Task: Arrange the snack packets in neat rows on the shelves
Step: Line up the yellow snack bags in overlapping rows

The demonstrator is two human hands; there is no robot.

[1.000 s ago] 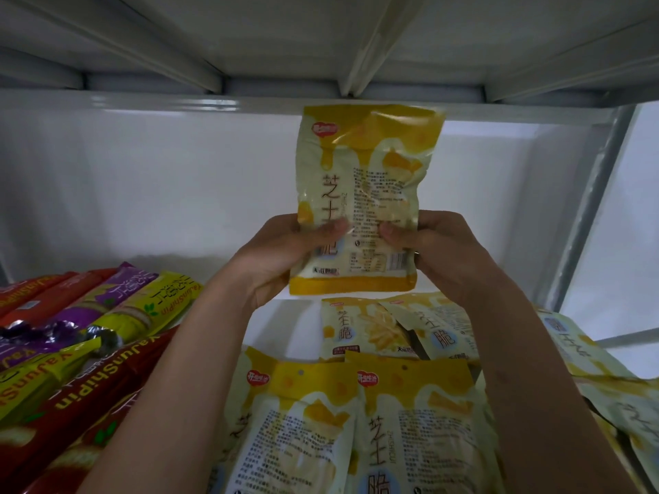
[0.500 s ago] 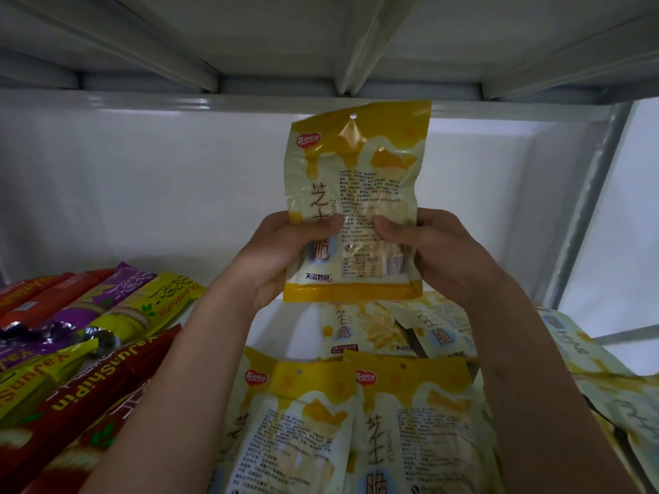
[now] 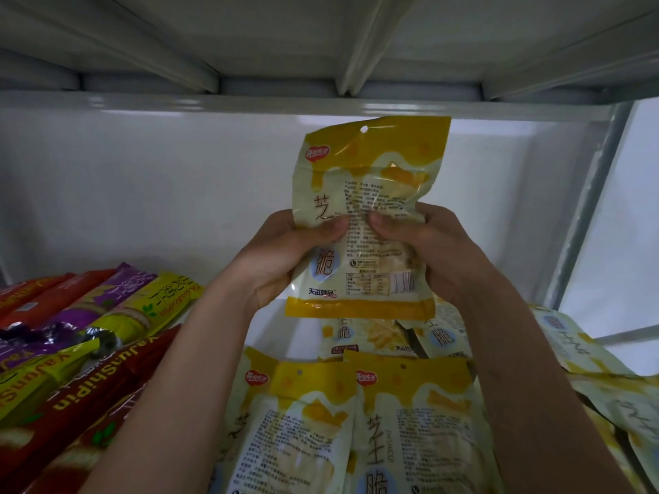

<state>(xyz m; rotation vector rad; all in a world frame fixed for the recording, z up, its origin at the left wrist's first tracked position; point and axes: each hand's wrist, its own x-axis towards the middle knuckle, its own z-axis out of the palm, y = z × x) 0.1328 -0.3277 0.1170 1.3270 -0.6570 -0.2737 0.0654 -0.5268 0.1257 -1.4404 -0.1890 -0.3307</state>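
A yellow and cream snack packet is held upright in the air inside the shelf bay, its printed back facing me. My left hand grips its left edge with the thumb across the front. My right hand grips its right edge the same way. Below the packet, several matching yellow packets lie flat on the shelf, two side by side nearest me and others behind and to the right.
Long red, purple and yellow-green snack packets lie stacked at the left. The white back panel closes the bay; the upper shelf's underside hangs close overhead. A metal upright stands at the right.
The held packet has dropped slightly and shifted left, and both hands have slid higher on it, squeezing its middle so the packet creases.
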